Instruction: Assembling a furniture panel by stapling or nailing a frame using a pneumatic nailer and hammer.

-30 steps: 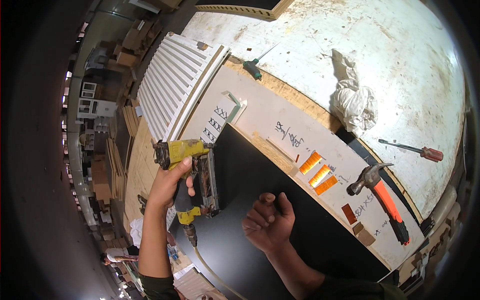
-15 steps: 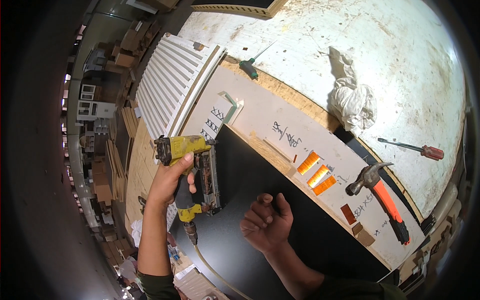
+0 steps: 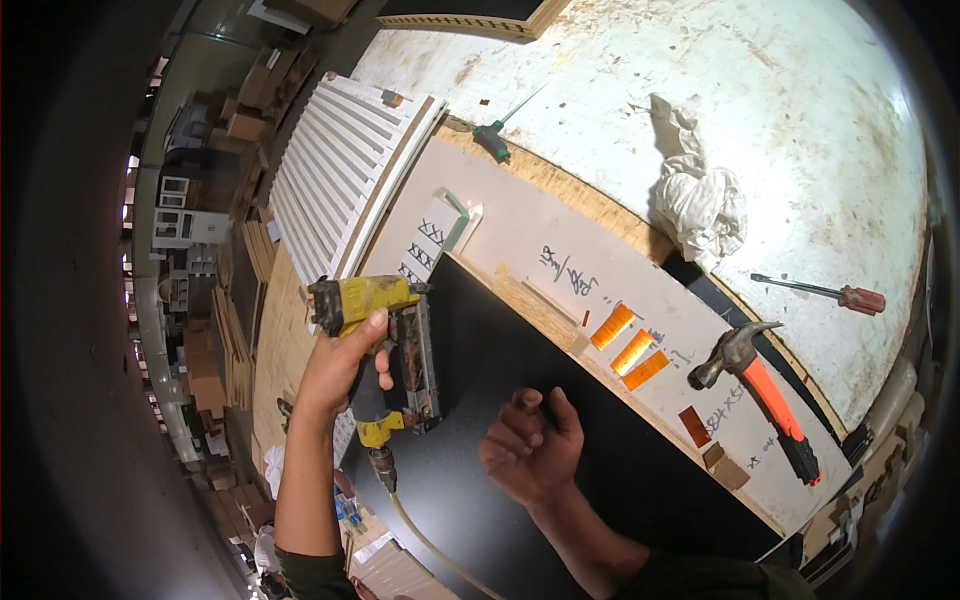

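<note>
We see the left hand (image 3: 340, 370) wrapped around a yellow nail gun (image 3: 385, 350) over a black panel (image 3: 560, 420), the right hand (image 3: 530, 450) resting loosely curled on it. A hammer (image 3: 760, 390), screwdriver (image 3: 825, 292) and white rag (image 3: 700, 200) lie on the tabletop (image 3: 800, 130).

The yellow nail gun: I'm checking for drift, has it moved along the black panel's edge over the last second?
No. The nail gun sits at the same spot near the black panel's corner.

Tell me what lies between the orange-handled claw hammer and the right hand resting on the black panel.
In the head view, between the orange-handled claw hammer and right hand lie three orange strips on the pale board, then bare black panel.
</note>
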A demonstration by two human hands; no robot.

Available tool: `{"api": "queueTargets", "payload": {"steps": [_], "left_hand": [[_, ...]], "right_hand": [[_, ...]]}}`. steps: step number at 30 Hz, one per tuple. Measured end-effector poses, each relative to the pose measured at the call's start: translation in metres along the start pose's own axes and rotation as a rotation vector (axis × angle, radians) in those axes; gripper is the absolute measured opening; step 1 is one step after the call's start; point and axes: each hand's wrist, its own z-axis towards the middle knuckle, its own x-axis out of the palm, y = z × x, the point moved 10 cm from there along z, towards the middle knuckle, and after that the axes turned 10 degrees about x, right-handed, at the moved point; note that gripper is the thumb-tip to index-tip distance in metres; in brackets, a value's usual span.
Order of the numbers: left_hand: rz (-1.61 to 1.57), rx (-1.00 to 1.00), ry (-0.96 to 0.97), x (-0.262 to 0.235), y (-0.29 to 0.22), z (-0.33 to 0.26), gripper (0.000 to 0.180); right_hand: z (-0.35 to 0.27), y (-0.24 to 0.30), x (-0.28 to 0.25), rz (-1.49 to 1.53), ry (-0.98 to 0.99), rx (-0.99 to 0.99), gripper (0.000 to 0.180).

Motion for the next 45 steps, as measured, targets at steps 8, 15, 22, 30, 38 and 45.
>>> {"api": "queueTargets", "payload": {"steps": [8, 15, 22, 30, 38, 45], "left_hand": [[-0.019, 0.000, 0.003, 0.013, -0.012, 0.008, 0.033], [-0.017, 0.000, 0.018, 0.019, -0.013, 0.013, 0.033], [-0.004, 0.006, 0.004, 0.020, -0.015, 0.014, 0.034], [0.059, -0.011, -0.008, 0.018, -0.014, 0.013, 0.037], [0.085, 0.002, -0.048, 0.014, -0.018, 0.014, 0.041], [-0.029, 0.059, -0.061, 0.004, -0.016, 0.003, 0.031]], "right_hand": [[-0.001, 0.001, -0.001, -0.002, 0.023, 0.005, 0.036], [-0.001, 0.001, 0.002, 0.023, 0.047, 0.010, 0.036], [-0.001, 0.000, 0.003, 0.047, 0.076, 0.022, 0.036], [-0.001, -0.002, 0.002, 0.052, 0.083, 0.031, 0.036], [0.001, -0.003, 0.002, 0.029, 0.048, 0.026, 0.034], [0.006, -0.002, 0.002, -0.065, -0.087, -0.006, 0.030]]}}
